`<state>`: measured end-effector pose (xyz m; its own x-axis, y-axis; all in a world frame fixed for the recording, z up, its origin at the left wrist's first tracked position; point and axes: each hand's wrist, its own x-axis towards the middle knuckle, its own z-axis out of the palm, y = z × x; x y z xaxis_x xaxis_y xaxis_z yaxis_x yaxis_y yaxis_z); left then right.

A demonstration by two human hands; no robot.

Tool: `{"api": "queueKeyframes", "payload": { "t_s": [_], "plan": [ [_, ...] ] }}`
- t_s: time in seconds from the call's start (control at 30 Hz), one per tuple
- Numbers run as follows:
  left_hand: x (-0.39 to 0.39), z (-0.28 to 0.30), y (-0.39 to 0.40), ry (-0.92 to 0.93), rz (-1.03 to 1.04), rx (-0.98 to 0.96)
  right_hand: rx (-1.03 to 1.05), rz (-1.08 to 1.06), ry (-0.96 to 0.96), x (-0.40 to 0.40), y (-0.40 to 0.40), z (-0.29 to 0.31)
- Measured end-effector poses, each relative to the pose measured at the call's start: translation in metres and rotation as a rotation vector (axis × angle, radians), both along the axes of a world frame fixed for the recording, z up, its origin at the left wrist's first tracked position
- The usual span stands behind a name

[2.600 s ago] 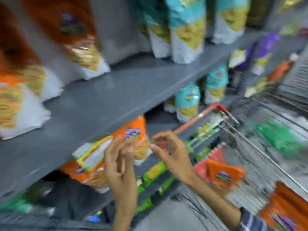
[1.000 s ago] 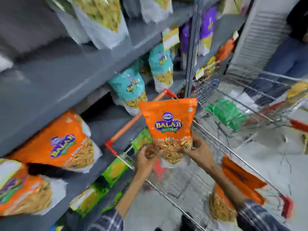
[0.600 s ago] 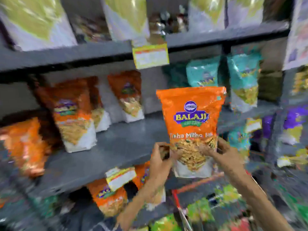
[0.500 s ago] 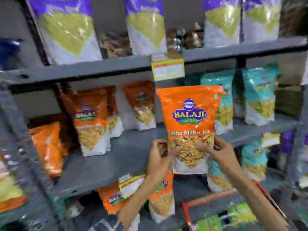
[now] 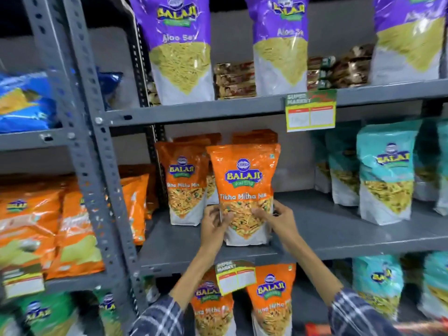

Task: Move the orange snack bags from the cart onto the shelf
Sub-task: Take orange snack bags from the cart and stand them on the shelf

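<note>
On the grey middle shelf (image 5: 339,229), near the centre of the head view, an orange snack bag (image 5: 243,190) stands upright, its base at or just above the shelf board; contact is hard to judge. Both hands grip its lower part. The left hand (image 5: 214,226) clasps the bag's edge at about 8 o'clock from the bag's middle, thumb on the front. The right hand (image 5: 282,220) holds the opposite edge at about 4 o'clock, thumb pressed on the clear window. At 9 o'clock from the held bag, just beside it, another orange bag (image 5: 184,187) stands upright with more behind. Teal bags (image 5: 385,175) stand well apart at 3 o'clock, purple bags (image 5: 177,47) at 12 o'clock on the shelf above.
</note>
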<state>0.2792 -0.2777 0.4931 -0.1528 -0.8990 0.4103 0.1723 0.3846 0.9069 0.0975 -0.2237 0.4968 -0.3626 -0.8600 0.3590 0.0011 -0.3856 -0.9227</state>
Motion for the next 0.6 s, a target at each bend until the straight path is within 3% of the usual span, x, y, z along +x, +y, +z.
{"api": "queueKeyframes", "payload": {
  "t_s": [0.6],
  "plan": [
    [0.005,-0.02,-0.033,-0.018,-0.032,0.013,-0.018,-0.024,0.0,0.009,-0.025,-0.014]
  ]
}}
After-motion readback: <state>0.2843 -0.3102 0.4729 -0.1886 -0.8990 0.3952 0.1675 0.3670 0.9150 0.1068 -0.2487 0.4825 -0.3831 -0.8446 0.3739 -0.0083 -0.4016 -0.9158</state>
